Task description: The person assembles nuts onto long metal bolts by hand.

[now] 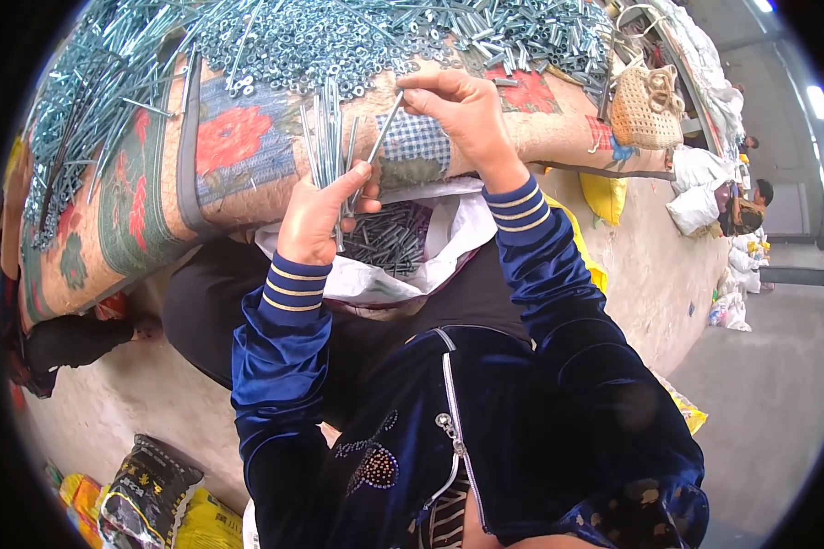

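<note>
My left hand is closed around a bundle of thin metal rods, which stand up out of the fist. Leaning right from that hand is a single rod. My right hand pinches its upper end between thumb and fingertips; whether a small part sits there is too small to tell. Below both hands, an open white sack lies at my lap with many short dark metal pieces inside. Just beyond the hands, a heap of nuts covers the patterned cloth of the work surface.
Long rods are piled at the far left, short metal tubes at the far right. A woven basket stands at the right edge. Yellow sacks and white bags lie beyond. Another person's dark-clothed leg shows at left.
</note>
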Available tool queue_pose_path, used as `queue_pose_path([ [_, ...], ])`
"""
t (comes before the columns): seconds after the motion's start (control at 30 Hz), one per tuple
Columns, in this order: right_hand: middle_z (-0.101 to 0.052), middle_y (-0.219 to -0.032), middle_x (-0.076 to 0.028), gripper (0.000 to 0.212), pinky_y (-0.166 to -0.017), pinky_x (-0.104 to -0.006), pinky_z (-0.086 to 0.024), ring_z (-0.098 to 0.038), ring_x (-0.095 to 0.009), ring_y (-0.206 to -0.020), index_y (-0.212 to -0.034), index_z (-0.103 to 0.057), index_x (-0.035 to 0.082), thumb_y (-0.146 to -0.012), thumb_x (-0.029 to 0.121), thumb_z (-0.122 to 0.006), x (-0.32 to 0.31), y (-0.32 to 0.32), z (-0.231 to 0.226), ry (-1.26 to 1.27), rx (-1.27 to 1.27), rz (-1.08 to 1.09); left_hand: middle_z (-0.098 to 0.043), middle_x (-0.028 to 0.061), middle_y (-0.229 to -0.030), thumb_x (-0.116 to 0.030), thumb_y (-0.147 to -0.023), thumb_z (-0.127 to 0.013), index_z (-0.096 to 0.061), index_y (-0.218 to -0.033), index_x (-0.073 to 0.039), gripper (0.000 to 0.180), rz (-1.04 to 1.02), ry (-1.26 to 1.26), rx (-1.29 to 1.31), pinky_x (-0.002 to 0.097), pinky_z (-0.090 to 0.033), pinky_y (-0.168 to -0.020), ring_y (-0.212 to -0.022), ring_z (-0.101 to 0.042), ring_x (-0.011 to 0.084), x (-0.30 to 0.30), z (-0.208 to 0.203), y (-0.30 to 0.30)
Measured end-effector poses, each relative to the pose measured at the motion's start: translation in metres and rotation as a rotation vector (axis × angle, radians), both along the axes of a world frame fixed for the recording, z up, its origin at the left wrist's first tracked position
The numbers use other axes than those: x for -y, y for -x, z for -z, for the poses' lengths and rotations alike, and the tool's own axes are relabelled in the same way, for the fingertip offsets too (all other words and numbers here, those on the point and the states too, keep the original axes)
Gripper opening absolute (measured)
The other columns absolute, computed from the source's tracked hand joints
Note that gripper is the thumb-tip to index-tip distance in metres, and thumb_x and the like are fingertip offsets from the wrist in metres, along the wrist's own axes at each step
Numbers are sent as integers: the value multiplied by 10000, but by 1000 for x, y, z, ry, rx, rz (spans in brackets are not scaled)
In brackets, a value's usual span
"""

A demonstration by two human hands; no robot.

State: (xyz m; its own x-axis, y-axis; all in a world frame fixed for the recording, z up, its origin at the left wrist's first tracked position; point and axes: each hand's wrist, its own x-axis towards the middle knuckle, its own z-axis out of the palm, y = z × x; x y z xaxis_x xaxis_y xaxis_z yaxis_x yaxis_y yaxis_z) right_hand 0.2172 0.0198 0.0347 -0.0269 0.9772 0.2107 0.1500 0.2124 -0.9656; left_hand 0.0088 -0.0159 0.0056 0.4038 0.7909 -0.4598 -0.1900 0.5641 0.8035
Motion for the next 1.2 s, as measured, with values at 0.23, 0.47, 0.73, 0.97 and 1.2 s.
queue_pose_path([
  [0.23, -695, -871, -87, 181, -720, -235, -496, -651, -118, -827, -1021, -662, 23, -857, 73, -603, -11, 25, -14, -479, 508, 172, -632, -1, -771, -257, -845, -641, -611, -942, -103, 184, -49, 83, 176, 186, -325, -475, -639, -611, 87, -5, 6, 4],
  [0.47, -686, -882, -60, 178, -704, -219, -490, -631, -94, -810, -997, -670, 21, -842, 103, -636, -31, 31, -9, -308, 180, 9, -644, 27, -778, -224, -842, -652, -589, -972, -95, 193, -177, 69, 169, 183, -341, -446, -643, -629, 108, -5, 4, 10],
  [0.73, -613, -785, -105, 99, -666, -337, -479, -605, -249, -756, -806, -677, 68, -751, 147, -660, -60, 14, 35, -488, 974, 258, -654, 63, -794, -215, -813, -688, -589, -969, -82, 228, -242, 23, 179, 182, -351, -442, -651, -650, 135, -9, 0, 9],
  [0.97, -662, -899, -98, 181, -772, -264, -531, -644, -160, -828, -959, -639, -30, -815, 76, -662, -35, -6, -6, 170, -90, -180, -655, 62, -796, -218, -785, -710, -601, -963, -73, 254, -146, 29, 80, 192, -331, -446, -656, -652, 144, -4, 1, 12],
  [1.2, -610, -907, -31, 269, -797, -253, -489, -602, -129, -854, -999, -586, 12, -754, -4, -698, -23, -22, -16, 196, -46, -287, -645, 30, -732, -206, -776, -711, -616, -906, -73, 209, -106, -63, 7, 189, -313, -449, -623, -635, 122, 2, -5, 4],
])
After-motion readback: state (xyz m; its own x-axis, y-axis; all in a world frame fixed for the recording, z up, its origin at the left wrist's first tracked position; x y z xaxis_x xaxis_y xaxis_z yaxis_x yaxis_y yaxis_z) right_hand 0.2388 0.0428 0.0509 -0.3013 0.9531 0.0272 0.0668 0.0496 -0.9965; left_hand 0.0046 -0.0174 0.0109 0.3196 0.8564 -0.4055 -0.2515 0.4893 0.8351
